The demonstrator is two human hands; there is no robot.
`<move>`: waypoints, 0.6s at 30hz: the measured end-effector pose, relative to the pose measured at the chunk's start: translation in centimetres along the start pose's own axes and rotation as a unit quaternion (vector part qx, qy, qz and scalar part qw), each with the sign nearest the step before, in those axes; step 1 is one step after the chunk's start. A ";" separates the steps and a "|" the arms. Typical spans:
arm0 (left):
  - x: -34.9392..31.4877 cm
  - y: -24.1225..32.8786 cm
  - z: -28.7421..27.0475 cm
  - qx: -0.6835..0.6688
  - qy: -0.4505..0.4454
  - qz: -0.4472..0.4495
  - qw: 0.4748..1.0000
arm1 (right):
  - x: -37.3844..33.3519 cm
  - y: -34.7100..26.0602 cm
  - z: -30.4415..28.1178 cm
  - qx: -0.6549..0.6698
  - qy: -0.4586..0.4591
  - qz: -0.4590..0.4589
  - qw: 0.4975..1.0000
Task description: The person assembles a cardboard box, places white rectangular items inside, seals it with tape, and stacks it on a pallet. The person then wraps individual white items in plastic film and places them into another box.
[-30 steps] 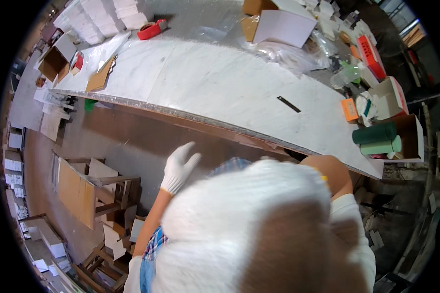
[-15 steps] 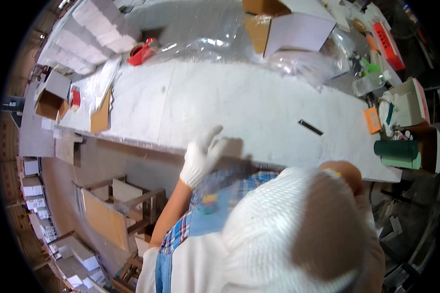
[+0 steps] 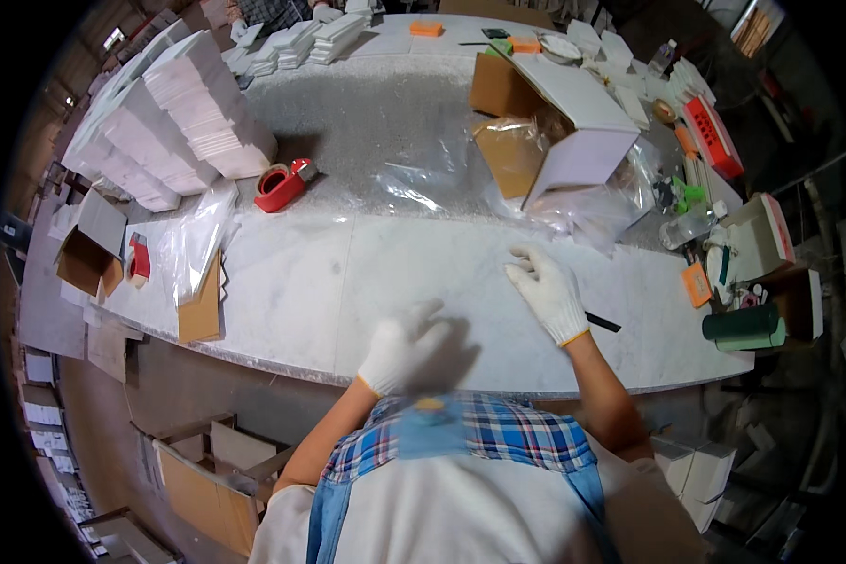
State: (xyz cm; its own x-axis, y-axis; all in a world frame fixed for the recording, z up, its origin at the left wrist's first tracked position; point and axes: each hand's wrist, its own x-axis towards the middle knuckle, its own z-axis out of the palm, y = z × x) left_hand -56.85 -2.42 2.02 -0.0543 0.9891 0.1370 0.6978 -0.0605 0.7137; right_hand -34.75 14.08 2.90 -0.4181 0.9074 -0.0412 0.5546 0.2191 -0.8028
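Observation:
My left hand (image 3: 399, 350), in a white knit glove, is over the near edge of the pale stone-like tabletop (image 3: 282, 291). Its fingers are stretched out, a little blurred, and hold nothing. Farther right, my right hand (image 3: 550, 296), gloved alike, reaches over the same top with its fingers apart and slightly bent. A thin black strip (image 3: 603, 322) lies beside its wrist, partly hidden by it. Beyond my right hand, clear plastic film (image 3: 573, 211) lies crumpled in front of an opened white and brown carton (image 3: 583, 122).
Stacks of white tiles (image 3: 202, 103) stand far left, near a red tape dispenser (image 3: 282, 185) and plastic sheets (image 3: 195, 235). At right are a clear bottle (image 3: 688, 226), an orange block (image 3: 697, 284) and a dark green roll (image 3: 738, 322). Another person's gloved hand (image 3: 327, 13) is at the far side.
My right hand has come down from close before the camera to over the tabletop. The view has tilted up, showing more of the far table. My left hand stays near the edge.

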 end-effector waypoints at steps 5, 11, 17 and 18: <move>0.9 -1.7 -2.5 -0.034 -0.052 0.062 0.996 | 3.7 -1.0 0.7 -0.101 0.133 0.090 0.982; 1.9 -2.0 -5.1 0.020 0.005 0.146 0.989 | 11.9 -3.0 1.3 -0.196 0.197 0.180 0.944; 7.3 -6.3 -2.7 -0.095 -0.052 0.076 0.991 | 13.8 0.4 -0.1 -0.146 0.222 0.217 0.939; 8.1 -6.3 -2.6 -0.092 -0.056 0.080 0.991 | 13.7 0.2 0.3 -0.164 0.233 0.216 0.934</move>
State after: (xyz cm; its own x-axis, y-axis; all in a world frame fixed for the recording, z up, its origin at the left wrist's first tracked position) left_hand -63.60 5.59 0.41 0.1342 0.9728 0.1887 0.5492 -0.2315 0.8029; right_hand -40.57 26.41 2.04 0.2125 0.9772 0.0059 0.8216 -0.1754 -0.5424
